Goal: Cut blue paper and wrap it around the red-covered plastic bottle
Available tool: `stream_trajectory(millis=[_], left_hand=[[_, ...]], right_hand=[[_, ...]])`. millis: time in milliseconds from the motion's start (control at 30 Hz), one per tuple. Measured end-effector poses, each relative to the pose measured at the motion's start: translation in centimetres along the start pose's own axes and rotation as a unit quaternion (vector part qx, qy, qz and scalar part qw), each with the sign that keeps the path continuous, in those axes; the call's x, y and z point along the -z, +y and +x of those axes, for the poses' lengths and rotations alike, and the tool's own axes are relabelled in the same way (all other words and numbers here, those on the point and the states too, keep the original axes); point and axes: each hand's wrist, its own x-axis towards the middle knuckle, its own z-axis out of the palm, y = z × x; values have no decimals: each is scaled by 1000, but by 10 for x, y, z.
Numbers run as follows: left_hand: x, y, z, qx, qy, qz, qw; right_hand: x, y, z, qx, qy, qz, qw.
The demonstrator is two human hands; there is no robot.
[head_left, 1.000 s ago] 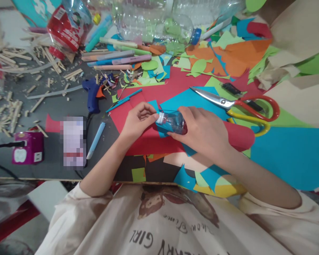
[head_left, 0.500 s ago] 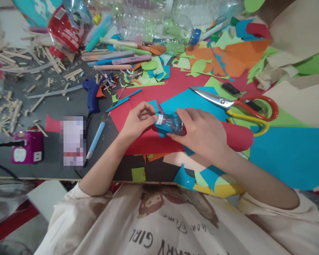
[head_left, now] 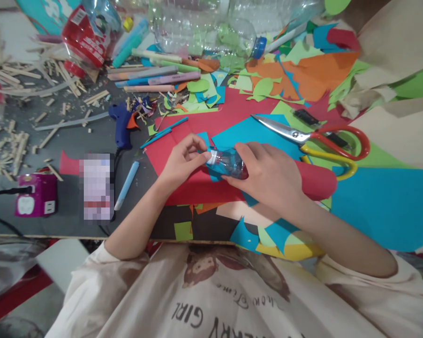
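A small clear plastic bottle (head_left: 228, 162) lies on its side over red paper (head_left: 190, 188) and scraps of blue paper, its white neck end pointing left. My right hand (head_left: 268, 176) is wrapped around its body from the right and hides the base. At the neck, my left hand (head_left: 187, 157) is closed, thumb and curled fingers pinching the white end. The fingertips cover part of it, so whether this is a cap or a bare neck I cannot tell. Right of my right hand, a rolled red paper (head_left: 319, 180) sticks out from under it.
Large scissors (head_left: 303, 136) with red and yellow handles lie open at right. A blue glue gun (head_left: 122, 124), a phone (head_left: 98, 188), a marker (head_left: 127, 185) and a purple power block (head_left: 36, 195) are at left. Larger bottles (head_left: 204, 37), markers, wood sticks and paper scraps fill the back.
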Motion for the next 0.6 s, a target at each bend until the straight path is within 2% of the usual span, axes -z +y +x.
stream_trajectory(millis=[200, 600], left_hand=[[-1, 3, -4, 29, -11, 6, 999], [-3, 5, -4, 95, 16, -52, 994]], right_hand=[[-1, -2, -2, 9, -1, -3, 1000], [-6, -3, -7, 32, 40, -15, 999]])
